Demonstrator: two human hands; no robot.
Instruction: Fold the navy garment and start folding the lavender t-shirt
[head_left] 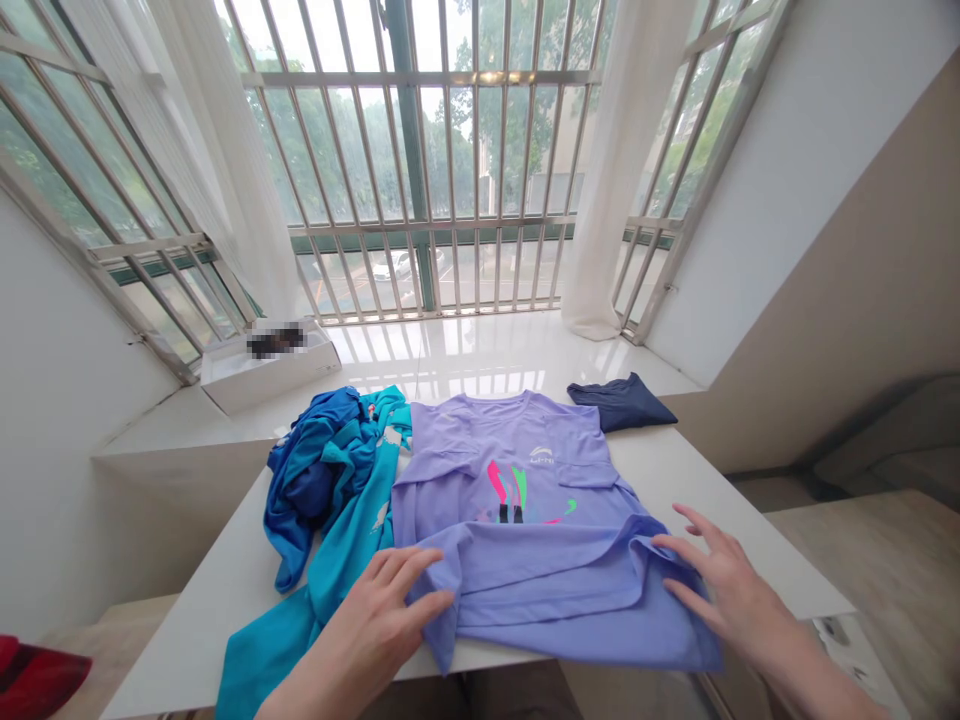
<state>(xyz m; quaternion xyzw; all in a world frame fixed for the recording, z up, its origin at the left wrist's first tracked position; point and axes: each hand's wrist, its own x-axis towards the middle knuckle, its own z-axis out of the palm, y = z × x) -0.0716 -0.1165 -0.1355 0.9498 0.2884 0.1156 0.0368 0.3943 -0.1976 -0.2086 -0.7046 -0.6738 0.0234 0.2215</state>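
A lavender T-shirt point(517, 490) with a pink, green and black print lies spread on the white table, its neckline toward the window. Its hem is partly turned up in a loose fold across the lower front. At the shirt's lower left corner is my left hand point(375, 615), thumb and fingers apart around the fabric's edge. My right hand point(724, 580) has its fingers spread at the right end of the fold, touching or just above the cloth. Both hands are open. A crumpled pile of blue and teal clothes point(330, 480) rests left of the shirt.
Beyond the white table point(697, 520) runs a glossy windowsill point(465, 350) below a barred window. A folded navy garment point(622, 402) lies at the back right. On the sill's left stands a white box point(217, 380). Something red point(41, 675) shows at lower left.
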